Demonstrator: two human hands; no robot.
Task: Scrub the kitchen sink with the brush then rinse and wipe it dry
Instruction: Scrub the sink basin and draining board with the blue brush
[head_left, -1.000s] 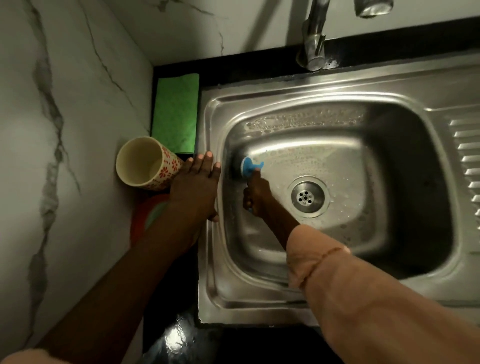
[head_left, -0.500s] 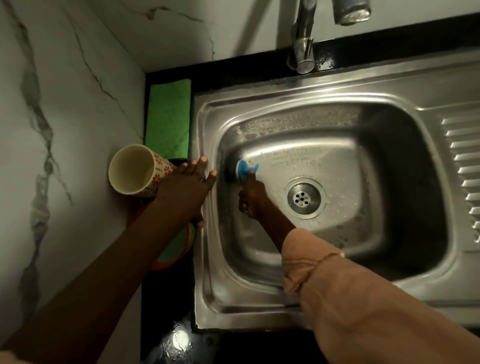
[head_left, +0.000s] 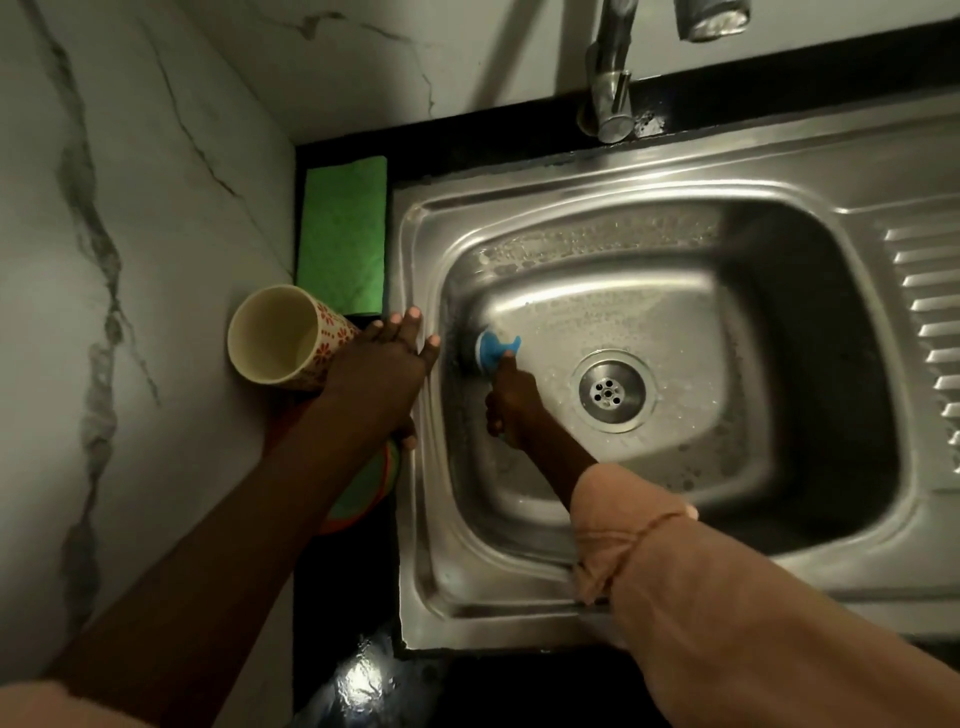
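A stainless steel sink (head_left: 675, 187) fills the right of the view, with a round drain (head_left: 609, 391) in its wet, soapy basin. My right hand (head_left: 511, 402) grips the handle of a blue brush (head_left: 493, 351), whose head presses against the basin's left wall. My left hand (head_left: 382, 376) rests flat with straight fingers on the sink's left rim. A folded green cloth (head_left: 345, 231) lies on the black counter to the left of the sink.
A cream cup with red flowers (head_left: 283, 338) stands beside my left hand, against the marble wall. An orange and green round thing (head_left: 363, 493) lies partly under my left forearm. The steel tap (head_left: 608, 88) rises behind the sink. A ribbed drainboard (head_left: 930, 322) lies at the right.
The brush and my right hand stay at the basin's left wall, shifting only slightly. My left hand keeps its place on the rim. The camera view drifted a little.
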